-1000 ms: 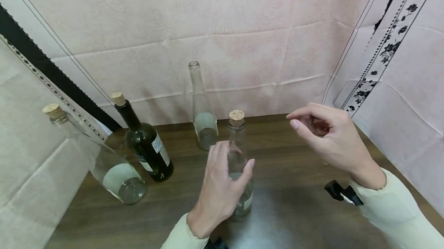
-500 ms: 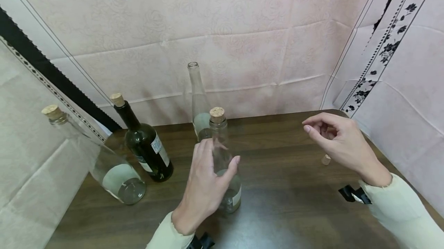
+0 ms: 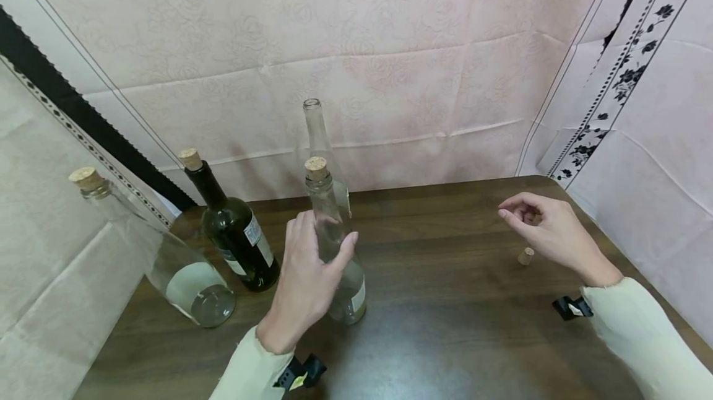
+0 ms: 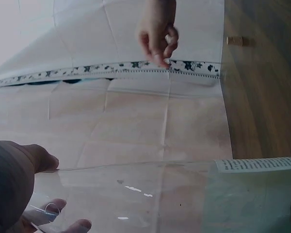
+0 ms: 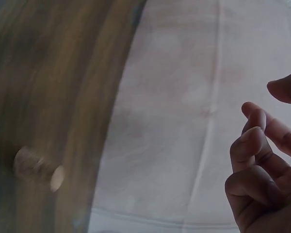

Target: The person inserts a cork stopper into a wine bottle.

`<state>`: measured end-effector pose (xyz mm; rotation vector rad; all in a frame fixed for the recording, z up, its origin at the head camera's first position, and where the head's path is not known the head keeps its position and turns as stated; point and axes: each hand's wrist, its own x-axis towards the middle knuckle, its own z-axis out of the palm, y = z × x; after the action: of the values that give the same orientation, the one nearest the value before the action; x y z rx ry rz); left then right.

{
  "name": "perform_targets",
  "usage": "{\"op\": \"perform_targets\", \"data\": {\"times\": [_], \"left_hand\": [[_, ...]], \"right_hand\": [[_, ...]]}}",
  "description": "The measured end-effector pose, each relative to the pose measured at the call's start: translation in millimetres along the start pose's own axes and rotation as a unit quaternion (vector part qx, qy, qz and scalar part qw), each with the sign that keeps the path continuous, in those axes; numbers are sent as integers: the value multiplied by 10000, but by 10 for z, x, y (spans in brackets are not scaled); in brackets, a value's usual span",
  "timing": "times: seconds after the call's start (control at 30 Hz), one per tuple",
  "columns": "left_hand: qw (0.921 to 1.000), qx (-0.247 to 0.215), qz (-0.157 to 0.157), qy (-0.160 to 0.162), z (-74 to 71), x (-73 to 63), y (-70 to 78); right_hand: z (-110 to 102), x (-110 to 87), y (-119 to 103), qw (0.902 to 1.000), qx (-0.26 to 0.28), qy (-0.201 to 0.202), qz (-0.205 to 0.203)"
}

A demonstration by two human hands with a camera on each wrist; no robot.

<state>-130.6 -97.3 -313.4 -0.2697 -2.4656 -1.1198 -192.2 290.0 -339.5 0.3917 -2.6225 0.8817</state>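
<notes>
In the head view my left hand (image 3: 303,273) grips a clear glass bottle (image 3: 346,273), its neck plugged by a cork (image 3: 316,168). The left wrist view shows thumb and fingers on opposite sides of this bottle (image 4: 179,194), with a printed label near its base. My right hand (image 3: 548,230) hovers over the table's right side, fingers loosely curled round nothing. Just below it a small loose cork (image 3: 526,256) lies on the wood. The right wrist view has that cork (image 5: 39,169) apart from the fingers (image 5: 250,145).
A dark green corked bottle (image 3: 236,233) and a larger clear corked bottle (image 3: 167,257) stand at left on the wooden table (image 3: 445,326). Behind the gripped bottle rises an uncorked clear bottle (image 3: 316,127), partly hidden. Pale cloth (image 3: 390,65) hangs around the back and sides.
My left hand has carried the corked bottle leftward, in front of the uncorked one. My right hand has drifted right and slightly down, and the loose cork has come into view.
</notes>
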Motion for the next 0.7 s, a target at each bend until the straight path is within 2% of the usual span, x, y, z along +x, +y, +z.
{"op": "perform_targets", "data": {"times": [0.23,0.43,0.6,0.7], "left_hand": [[9998,134,-115,-94,-77,86,-85],[9991,342,-215,-101,-132,155,-128],[9981,463,-399,-59,-173,229,-188],[9980,477,-419,-7,-183,285,-246]], "right_hand": [[66,3,279,9988,-408,-265,-114],[110,-6,508,9926,-760,-889,338],[104,-4,654,9704,-967,-1936,1073],[107,-8,735,9562,-1130,-2328,1370]]}}
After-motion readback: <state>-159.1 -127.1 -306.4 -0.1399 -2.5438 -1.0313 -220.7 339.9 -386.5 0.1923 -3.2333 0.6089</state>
